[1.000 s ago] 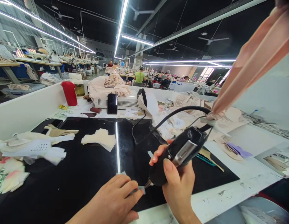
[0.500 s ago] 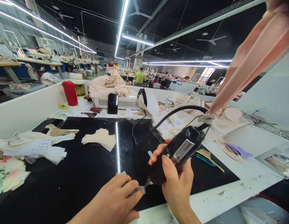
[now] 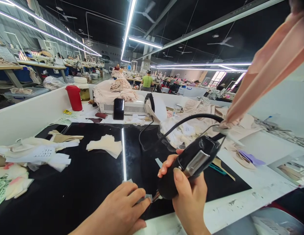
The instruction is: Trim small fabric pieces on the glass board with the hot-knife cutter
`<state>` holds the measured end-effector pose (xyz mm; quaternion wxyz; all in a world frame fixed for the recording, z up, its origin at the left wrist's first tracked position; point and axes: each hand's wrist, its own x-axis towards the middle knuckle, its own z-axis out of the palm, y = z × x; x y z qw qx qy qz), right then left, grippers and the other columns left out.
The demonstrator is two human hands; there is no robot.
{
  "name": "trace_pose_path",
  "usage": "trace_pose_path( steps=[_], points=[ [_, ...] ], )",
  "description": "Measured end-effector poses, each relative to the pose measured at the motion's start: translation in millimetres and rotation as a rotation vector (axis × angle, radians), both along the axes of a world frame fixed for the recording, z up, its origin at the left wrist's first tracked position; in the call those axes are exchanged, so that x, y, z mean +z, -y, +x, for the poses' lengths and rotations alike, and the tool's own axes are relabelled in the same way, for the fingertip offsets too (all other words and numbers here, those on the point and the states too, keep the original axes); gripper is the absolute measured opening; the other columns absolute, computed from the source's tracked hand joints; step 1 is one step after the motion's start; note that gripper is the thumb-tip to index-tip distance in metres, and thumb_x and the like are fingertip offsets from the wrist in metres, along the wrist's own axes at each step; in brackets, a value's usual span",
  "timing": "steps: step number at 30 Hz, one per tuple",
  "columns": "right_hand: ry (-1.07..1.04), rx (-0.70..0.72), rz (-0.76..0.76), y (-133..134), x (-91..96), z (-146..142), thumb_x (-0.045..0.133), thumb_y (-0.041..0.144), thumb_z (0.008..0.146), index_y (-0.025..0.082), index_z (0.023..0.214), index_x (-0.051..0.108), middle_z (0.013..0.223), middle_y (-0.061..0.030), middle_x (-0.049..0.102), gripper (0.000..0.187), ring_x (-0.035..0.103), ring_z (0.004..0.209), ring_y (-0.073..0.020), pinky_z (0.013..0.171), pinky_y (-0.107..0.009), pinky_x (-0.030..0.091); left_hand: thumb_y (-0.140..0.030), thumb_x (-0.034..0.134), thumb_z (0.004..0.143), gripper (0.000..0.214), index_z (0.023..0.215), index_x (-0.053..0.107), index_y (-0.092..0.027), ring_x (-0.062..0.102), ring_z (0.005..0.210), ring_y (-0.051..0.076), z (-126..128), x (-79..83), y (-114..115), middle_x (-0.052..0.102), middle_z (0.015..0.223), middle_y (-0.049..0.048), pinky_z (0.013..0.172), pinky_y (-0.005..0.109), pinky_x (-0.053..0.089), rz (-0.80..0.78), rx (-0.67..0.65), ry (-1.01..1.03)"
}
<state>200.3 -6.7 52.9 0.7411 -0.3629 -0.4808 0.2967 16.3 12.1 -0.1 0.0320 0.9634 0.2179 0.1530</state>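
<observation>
My right hand [image 3: 188, 195] is wrapped around a black corded handheld power tool [image 3: 188, 166], with the thumb beside its silver lever. The tool slants down to the left, and its narrow metal tip [image 3: 156, 196] is at the edge of a small translucent strip [image 3: 149, 196]. My left hand [image 3: 125, 205] presses that strip onto the black work mat [image 3: 76, 192], its fingers bent and close together. Much of the strip is hidden under these fingers. A peach cloth band [image 3: 267, 71] is tied to the tool's upper end and runs up to the right.
Cream fabric pieces [image 3: 105, 145] and a white labelled bundle [image 3: 41, 153] lie left on the mat. Behind stand a phone [image 3: 118, 109], a red cup [image 3: 74, 98] and a white slotted basket [image 3: 134, 107]. Teal tweezers [image 3: 217, 168] lie right. The black cable [image 3: 181, 122] arches over the mat.
My right hand and the power tool have shifted slightly to the right, and the cloth band with them. My left hand stays almost in place on the strip.
</observation>
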Motion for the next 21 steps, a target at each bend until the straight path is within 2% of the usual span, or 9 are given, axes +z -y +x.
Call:
trace_pose_path(
  steps=[8,11,14,17,21],
  points=[
    [0.02,-0.003,-0.019,0.6,11.8,7.2,0.079,0.036,0.087,0.032,0.119,0.063,0.095,0.0001,0.068,0.036,0.065,0.074,-0.0146,0.065,-0.028,0.057,-0.04,0.079,0.089,0.049,0.13,0.059,-0.022,0.064,0.107,0.026,1.1,2.9,0.2,0.068,0.115,0.0038,0.105,0.044,0.051,0.006,-0.006,0.026],
    [0.064,0.013,-0.034,1.7,17.4,6.3,0.08,0.034,0.086,0.03,0.111,0.066,0.092,-0.0003,0.069,0.029,0.063,0.07,-0.0139,0.059,-0.025,0.055,-0.036,0.076,0.093,0.045,0.132,0.058,-0.022,0.066,0.111,0.025,-2.7,11.1,2.3,0.07,0.12,0.0045,0.113,0.046,0.046,-0.006,-0.031,0.039],
    [0.077,0.027,-0.042,2.2,20.1,-1.3,0.079,0.035,0.087,0.03,0.112,0.066,0.103,-0.0025,0.071,0.029,0.066,0.076,-0.015,0.064,-0.028,0.058,-0.029,0.067,0.099,0.038,0.135,0.056,-0.023,0.066,0.117,0.021,-16.9,21.0,4.5,0.07,0.127,0.0041,0.118,0.043,0.042,-0.033,-0.033,0.092],
    [0.07,0.075,-0.038,1.9,19.4,-13.9,0.076,0.037,0.089,0.03,0.112,0.064,0.103,-0.0028,0.071,0.027,0.068,0.075,-0.0156,0.064,-0.029,0.058,-0.023,0.064,0.098,0.035,0.133,0.059,-0.024,0.068,0.113,0.02,-43.6,22.5,8.9,0.071,0.123,0.0035,0.115,0.042,0.047,-0.051,0.091,0.178],
    [0.0,0.167,-0.036,-0.2,16.9,-37.1,0.077,0.036,0.089,0.032,0.113,0.059,0.088,0.0014,0.069,0.03,0.066,0.066,-0.0152,0.058,-0.029,0.055,-0.02,0.071,0.091,0.04,0.128,0.063,-0.029,0.067,0.114,0.023,-83.3,9.3,22.7,0.068,0.126,0.003,0.101,0.035,0.057,-0.118,0.364,0.232]
  ],
)
